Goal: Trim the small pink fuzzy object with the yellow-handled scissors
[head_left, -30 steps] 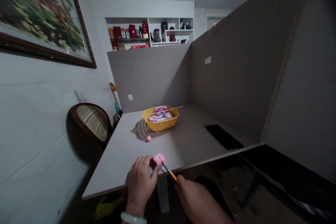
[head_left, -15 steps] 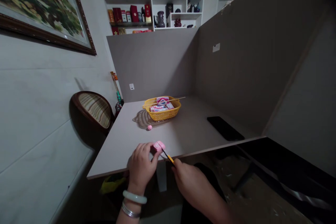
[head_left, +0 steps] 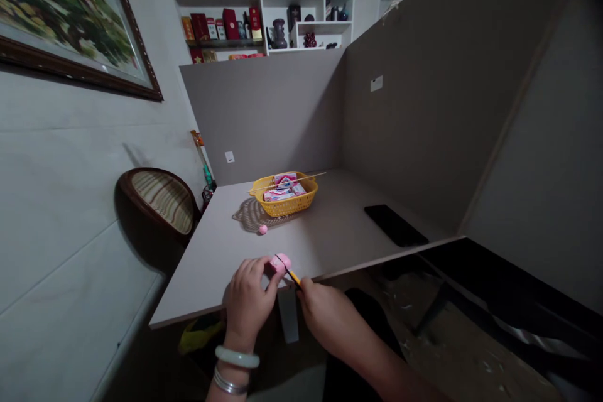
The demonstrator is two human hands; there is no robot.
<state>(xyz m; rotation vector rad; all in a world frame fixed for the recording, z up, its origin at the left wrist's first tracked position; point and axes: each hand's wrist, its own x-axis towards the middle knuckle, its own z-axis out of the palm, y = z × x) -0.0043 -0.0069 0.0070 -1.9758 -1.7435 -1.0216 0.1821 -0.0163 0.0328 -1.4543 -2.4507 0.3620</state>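
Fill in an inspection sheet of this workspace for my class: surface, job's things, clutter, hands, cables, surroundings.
Surface: flat, pale grey tabletop.
Job's things: rounded pink lump; slim yellow-and-black tool, its black end lying across the lump.
Clutter: small pink ball; yellow perforated plastic basket holding pink-and-white packets, a thin pale stick across its rim; flat black rectangular object towards the right.
Hands: bare left hand holds the lump; bare right hand grips the tool.
Cables: nothing seen on the tabletop.
Surroundings: grey upright panels, dark-framed chair with striped back, framed colourful picture, white wall shelves.
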